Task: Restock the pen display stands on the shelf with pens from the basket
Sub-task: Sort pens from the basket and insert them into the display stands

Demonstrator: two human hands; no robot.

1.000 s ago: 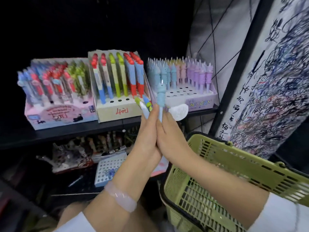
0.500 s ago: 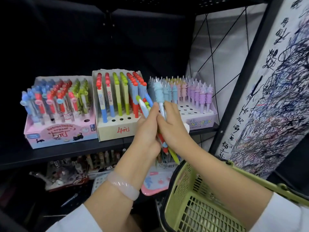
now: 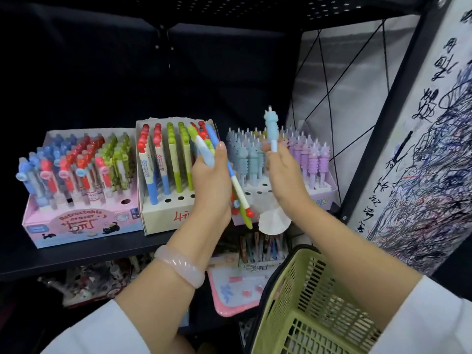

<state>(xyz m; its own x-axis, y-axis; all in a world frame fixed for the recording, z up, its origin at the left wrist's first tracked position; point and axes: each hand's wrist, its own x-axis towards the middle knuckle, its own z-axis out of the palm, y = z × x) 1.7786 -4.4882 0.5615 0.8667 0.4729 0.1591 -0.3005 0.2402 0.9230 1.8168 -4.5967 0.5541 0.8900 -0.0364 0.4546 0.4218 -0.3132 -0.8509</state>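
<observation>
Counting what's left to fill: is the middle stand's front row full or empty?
Empty where visible: the middle stand shows open holes along its front row; the left hand hides the rest.

Three pen stands (image 3: pixel 84 221) are seen behind the hands. One basket (image 3: pixel 301 302) is seen below the right hand (image 3: pixel 286 175).

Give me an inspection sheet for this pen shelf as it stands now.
Surface: black shelf carrying three display stands.
Job's things: pink stand nearly full; middle stand and unicorn stand show empty holes; green basket on the right forearm.
Clutter: packed stationery on the lower shelf.
Grippers: left hand grips a pen bundle; right hand pinches one blue unicorn pen.
Cables: nothing seen.
Surroundings: scribbled test board at right.
</observation>
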